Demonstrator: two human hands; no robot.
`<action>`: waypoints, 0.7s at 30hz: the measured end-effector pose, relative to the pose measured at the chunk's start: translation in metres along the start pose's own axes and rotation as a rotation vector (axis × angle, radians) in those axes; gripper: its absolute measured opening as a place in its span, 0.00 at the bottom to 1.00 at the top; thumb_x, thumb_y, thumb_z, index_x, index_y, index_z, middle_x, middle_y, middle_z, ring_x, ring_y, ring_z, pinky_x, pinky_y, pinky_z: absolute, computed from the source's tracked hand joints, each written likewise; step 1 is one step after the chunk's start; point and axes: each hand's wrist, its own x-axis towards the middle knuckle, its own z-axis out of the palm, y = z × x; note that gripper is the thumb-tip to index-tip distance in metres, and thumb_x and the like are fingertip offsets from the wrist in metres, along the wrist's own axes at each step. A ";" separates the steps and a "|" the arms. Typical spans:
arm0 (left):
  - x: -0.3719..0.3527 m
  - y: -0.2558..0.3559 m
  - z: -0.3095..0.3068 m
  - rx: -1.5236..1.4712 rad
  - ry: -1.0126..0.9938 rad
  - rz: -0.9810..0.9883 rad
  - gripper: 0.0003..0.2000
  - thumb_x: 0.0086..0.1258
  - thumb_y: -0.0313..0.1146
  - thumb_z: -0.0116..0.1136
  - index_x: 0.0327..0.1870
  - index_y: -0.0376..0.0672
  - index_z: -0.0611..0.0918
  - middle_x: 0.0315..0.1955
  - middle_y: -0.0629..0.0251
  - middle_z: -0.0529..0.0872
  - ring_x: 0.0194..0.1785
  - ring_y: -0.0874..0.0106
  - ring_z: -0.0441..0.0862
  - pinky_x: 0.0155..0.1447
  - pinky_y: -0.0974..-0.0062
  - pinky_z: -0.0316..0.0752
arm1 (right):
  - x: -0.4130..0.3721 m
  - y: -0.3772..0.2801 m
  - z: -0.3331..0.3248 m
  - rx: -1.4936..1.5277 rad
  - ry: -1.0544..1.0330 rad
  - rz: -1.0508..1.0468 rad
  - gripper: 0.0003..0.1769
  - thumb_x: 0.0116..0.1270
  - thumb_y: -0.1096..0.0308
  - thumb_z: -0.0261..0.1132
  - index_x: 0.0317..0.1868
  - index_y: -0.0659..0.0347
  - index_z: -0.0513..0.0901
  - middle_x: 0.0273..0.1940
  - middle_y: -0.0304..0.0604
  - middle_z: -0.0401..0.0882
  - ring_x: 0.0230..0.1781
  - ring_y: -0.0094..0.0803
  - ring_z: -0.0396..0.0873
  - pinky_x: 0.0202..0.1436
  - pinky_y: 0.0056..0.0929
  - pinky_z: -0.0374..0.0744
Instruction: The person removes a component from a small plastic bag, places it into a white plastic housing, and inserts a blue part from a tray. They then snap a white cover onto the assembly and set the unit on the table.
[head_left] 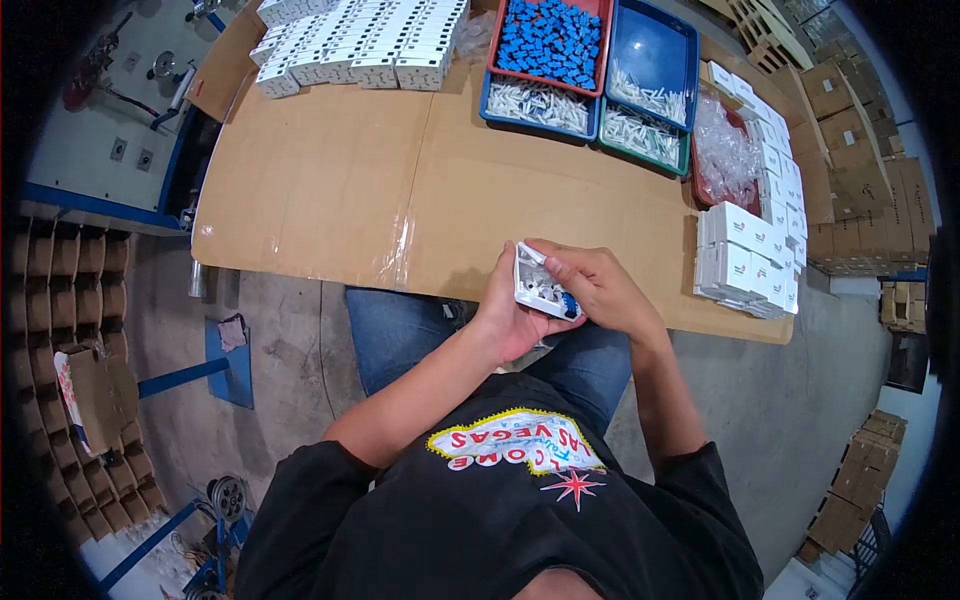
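Observation:
A small white open-topped box [531, 288] is held just past the table's near edge, above my lap. Inside it are clear or whitish small parts and a dark blue piece [571, 304] at its near right corner. My left hand [503, 317] is wrapped round the box from the left and below. From the right, my right hand [606, 291] closes over the box's far right side, thumb and fingers at its rim. Its fingers hide part of the box, and whether they also pinch a small part cannot be made out.
A cardboard-covered table [330, 190] lies ahead. On it stand rows of white boxes [365, 45], a red tray [497, 40] of blue parts, blue trays [694, 60] and a green tray [640, 158] with white pieces, clear plastic bags [724, 150], and stacked white boxes [745, 260] at right.

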 end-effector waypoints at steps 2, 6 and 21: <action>0.000 -0.001 0.000 -0.050 0.038 -0.023 0.33 0.83 0.68 0.34 0.69 0.50 0.75 0.64 0.56 0.81 0.64 0.54 0.83 0.62 0.43 0.82 | 0.000 0.003 0.001 0.051 -0.011 0.079 0.21 0.84 0.58 0.58 0.67 0.63 0.83 0.48 0.51 0.91 0.47 0.27 0.86 0.53 0.31 0.82; 0.004 -0.002 -0.007 0.038 0.012 -0.028 0.33 0.83 0.68 0.34 0.69 0.49 0.75 0.63 0.56 0.82 0.64 0.53 0.82 0.64 0.42 0.81 | -0.001 0.014 0.001 0.069 -0.005 0.083 0.22 0.85 0.57 0.57 0.66 0.62 0.83 0.44 0.50 0.91 0.43 0.25 0.85 0.51 0.31 0.83; 0.018 0.003 -0.010 -0.093 -0.025 -0.051 0.36 0.82 0.67 0.36 0.74 0.46 0.71 0.63 0.46 0.81 0.64 0.46 0.82 0.67 0.38 0.76 | 0.017 0.028 -0.028 0.112 -0.099 0.188 0.29 0.86 0.45 0.52 0.50 0.63 0.90 0.28 0.33 0.84 0.28 0.17 0.79 0.34 0.23 0.79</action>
